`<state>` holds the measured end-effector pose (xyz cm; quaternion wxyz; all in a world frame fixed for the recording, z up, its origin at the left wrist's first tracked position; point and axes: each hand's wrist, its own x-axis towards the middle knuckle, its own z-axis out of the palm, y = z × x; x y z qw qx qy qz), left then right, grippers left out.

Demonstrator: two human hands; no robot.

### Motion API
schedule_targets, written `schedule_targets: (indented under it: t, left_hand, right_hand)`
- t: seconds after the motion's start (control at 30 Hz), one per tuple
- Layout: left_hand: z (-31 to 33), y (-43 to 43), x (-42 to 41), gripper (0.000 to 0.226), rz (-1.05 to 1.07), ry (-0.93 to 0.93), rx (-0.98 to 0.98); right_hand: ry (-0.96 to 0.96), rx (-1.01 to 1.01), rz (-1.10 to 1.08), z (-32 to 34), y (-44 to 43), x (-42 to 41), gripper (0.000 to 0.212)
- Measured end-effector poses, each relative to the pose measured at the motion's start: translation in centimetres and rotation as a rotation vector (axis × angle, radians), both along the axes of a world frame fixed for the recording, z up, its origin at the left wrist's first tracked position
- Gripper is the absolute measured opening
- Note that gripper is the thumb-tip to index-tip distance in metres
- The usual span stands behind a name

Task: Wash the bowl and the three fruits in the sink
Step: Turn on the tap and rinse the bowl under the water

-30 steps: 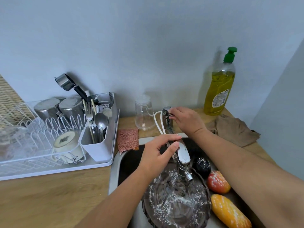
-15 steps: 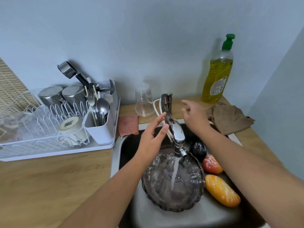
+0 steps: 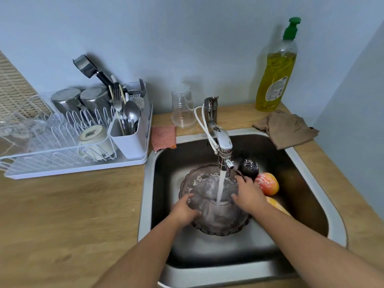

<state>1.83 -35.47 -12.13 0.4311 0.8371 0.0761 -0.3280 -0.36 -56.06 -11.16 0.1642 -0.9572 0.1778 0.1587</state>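
Head view: bowl (image 3: 216, 217) low centre in the sink (image 3: 311, 175), under running water from the tap (image 3: 223, 142). Left hand (image 3: 184, 209) clamped on the left rim, right hand (image 3: 248, 194) spread flat on the right inner wall, gripping nothing. Looks like rigid, breakable glass, wet and slippery; best held by the scalloped rim. Holds only water. Dark fruit (image 3: 249, 168), red fruit (image 3: 268, 183), yellow fruit (image 3: 277, 205) right of it. Cutlery upright in the holder (image 3: 128, 140), upper left.
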Motion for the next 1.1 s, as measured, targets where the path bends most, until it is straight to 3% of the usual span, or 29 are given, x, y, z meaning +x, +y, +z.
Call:
schedule_targets:
  t: [0.2, 0.33, 0.57, 0.7, 0.8, 0.97, 1.1]
  left_hand:
    - [1.1, 1.3, 0.9, 0.062, 0.102, -0.024, -0.042]
    - [2.7, 1.6, 0.9, 0.055, -0.018, -0.192, 0.147]
    - [7.1, -0.4, 2.5, 0.058, -0.225, -0.367, 0.285]
    - [10.3, -0.1, 4.2, 0.068, -0.280, -0.315, 0.390]
    - [12.0, 0.7, 5.0, 0.068, -0.303, -0.282, 0.379]
    - [13.3, 2.2, 4.7, 0.065, -0.302, -0.157, 0.233]
    - [12.6, 2.9, 3.8, 0.061, -0.203, -0.105, 0.083]
  right_hand:
    - [0.087, 0.104, 0.013, 0.4, 0.7, -0.4, 0.071]
    - [0.156, 0.131, 0.086, 0.0, 1.4, -1.3, 0.074]
    - [0.282, 0.118, 0.353, 0.0, 3.7, -2.6, 0.045]
    - [0.192, 0.248, 0.446, 0.6, 6.0, -2.6, 0.033]
    - [0.152, 0.322, 0.443, 0.1, 6.4, -2.5, 0.036]
    - [0.040, 0.032, 0.506, -0.7, 5.0, -0.5, 0.067]
    - [-0.060, -0.123, 0.603, 0.6, 4.1, 2.7, 0.069]
